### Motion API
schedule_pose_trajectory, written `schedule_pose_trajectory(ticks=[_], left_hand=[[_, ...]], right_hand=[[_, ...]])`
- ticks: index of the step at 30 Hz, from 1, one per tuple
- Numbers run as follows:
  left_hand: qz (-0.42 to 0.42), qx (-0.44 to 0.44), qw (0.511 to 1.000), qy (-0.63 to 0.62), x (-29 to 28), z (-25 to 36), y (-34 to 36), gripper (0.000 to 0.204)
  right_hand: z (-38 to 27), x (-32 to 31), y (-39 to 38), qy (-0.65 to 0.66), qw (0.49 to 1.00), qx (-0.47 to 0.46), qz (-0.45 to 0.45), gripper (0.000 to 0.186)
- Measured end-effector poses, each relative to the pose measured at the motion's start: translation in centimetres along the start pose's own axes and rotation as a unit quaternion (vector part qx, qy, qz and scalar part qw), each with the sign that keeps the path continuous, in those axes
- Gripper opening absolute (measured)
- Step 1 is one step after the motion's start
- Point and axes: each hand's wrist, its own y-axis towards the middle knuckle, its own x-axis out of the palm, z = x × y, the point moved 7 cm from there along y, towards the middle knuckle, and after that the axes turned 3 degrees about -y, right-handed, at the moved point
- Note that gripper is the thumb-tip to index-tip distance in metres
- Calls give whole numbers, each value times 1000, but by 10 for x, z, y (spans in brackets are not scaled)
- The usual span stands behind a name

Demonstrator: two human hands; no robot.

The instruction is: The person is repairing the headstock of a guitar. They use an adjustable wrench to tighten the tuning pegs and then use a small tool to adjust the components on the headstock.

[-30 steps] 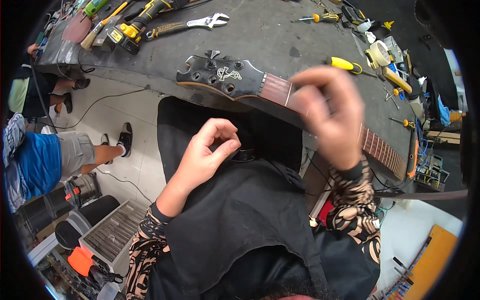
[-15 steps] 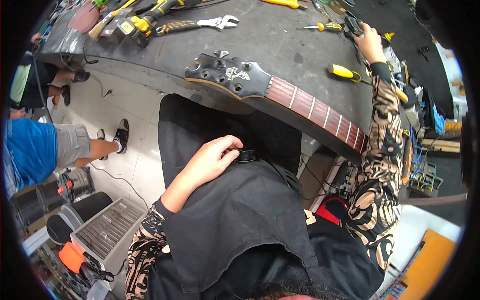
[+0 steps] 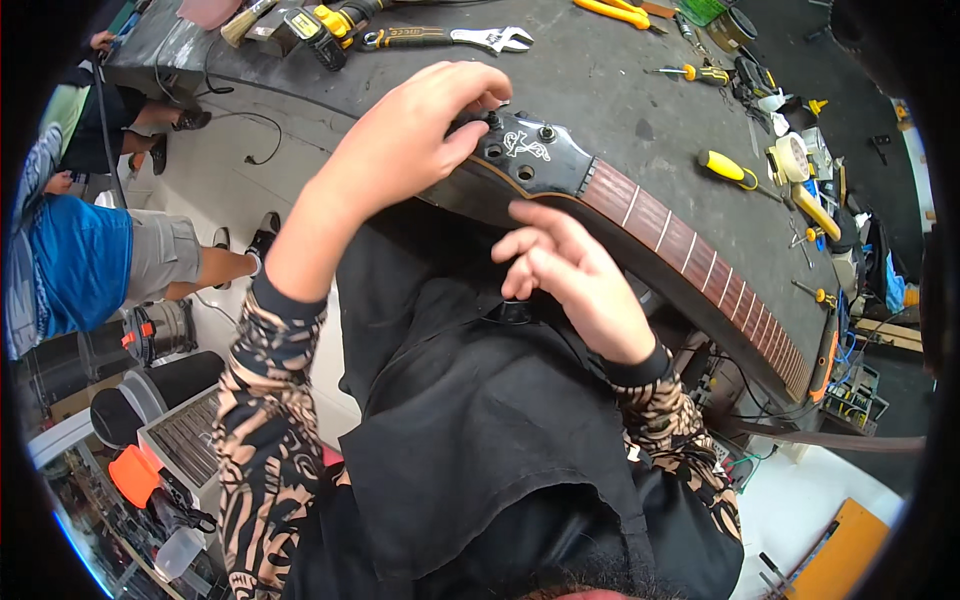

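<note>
A dark guitar headstock [image 3: 535, 160] with a pale inlay and round tuner holes lies on the edge of the grey workbench [image 3: 600, 80]. Its reddish fretted neck [image 3: 700, 265] runs off to the lower right. My left hand [image 3: 410, 145] reaches over from the left and grips the headstock's far end, fingertips at the tuner posts. My right hand [image 3: 575, 280] hovers just below the headstock's near edge, above my black apron. Its fingers are loosely curled, the index finger points left, and I see nothing in it.
An adjustable wrench [image 3: 455, 38], a yellow power tool [image 3: 320, 20], yellow-handled screwdrivers [image 3: 725, 168] and a tape roll [image 3: 790, 160] lie on the bench. A person in a blue shirt [image 3: 70, 260] stands at the left. Bins and an orange object [image 3: 135, 475] sit on the floor.
My left hand rose from my lap and took hold of the headstock. My right hand came back from the far right of the bench to just under the headstock.
</note>
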Motion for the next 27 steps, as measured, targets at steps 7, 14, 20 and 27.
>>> schedule_pose_trajectory(ticks=[7,14,20,27], left_hand=[[-175,49,982,50,14,-2,32,25],[-222,-63,973,-8,6,4,17,27],[-206,-81,975,2,-8,34,-34,25],[-165,-60,984,-23,-13,50,-73,28]], right_hand=[[1,2,31,121,988,-94,-34,59],[23,15,31,238,966,-86,-60,54],[36,33,33,232,970,-34,-63,47],[80,32,53,194,969,125,-89,30]])
